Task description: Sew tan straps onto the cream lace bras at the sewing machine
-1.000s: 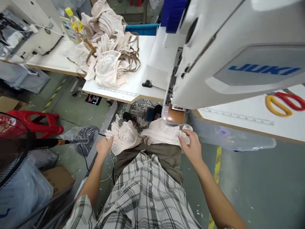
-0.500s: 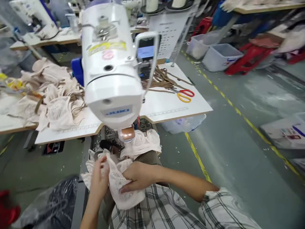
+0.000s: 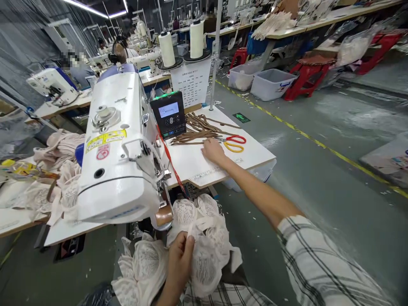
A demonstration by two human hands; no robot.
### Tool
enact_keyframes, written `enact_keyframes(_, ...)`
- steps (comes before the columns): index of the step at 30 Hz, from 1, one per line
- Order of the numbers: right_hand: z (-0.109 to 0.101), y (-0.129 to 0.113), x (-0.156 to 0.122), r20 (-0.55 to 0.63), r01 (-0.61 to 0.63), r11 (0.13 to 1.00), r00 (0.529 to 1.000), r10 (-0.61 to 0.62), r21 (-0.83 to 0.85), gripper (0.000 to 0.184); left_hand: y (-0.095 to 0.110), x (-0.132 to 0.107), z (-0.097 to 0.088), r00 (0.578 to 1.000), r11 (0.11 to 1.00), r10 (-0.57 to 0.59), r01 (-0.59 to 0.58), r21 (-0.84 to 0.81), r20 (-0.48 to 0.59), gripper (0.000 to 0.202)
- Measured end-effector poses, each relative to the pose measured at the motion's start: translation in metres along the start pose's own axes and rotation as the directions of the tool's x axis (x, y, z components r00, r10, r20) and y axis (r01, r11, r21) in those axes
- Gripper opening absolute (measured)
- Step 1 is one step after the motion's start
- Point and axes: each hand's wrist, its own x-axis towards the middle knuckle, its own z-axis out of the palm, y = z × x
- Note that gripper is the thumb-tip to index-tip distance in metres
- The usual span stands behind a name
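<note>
A sewing workshop stretches to the far side, with rows of machines under tube lights and a yellow line along the floor at right. A white sewing machine stands at near left; to its right, a white surface carries a lit control panel, a loose bundle of brown straps and scissors with one red and one yellow handle. Two cones of thread stand beyond, above a printed sheet.

The left hand is at the near side, its grip clamped, thumb against fingers, on a pale lace garment that hangs over the lap, right of the machine's nose. More lace pieces lie just left of that hand. The right hand reaches onto the surface, fingers at the straps' near edge, left of the scissors; whether its grip has closed on one cannot be told.
</note>
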Motion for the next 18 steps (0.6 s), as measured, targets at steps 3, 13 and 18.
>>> enact_keyframes(3, 0.009, 0.0, 0.039, -0.008, -0.036, 0.999, 0.999, 0.036, 0.004, 0.037, -0.002, 0.001, -0.003, 0.998, 0.999, -0.001, 0.003, 0.038, -0.061, 0.046)
enact_keyframes(13, 0.014, -0.023, -0.043, 0.214, 0.002, 0.898, 0.971, -0.107, 0.441, 0.029, 0.007, -0.004, -0.006, 0.981, 0.967, 0.164, -0.139, 0.212, -0.106, 0.038)
enact_keyframes(18, 0.019, -0.059, -0.171, 0.387, -0.346, 0.19, 0.887, -0.254, 0.919, 0.038, 0.039, -0.018, -0.017, 0.933, 0.9, 0.357, -0.332, 0.283, -0.042, 0.026)
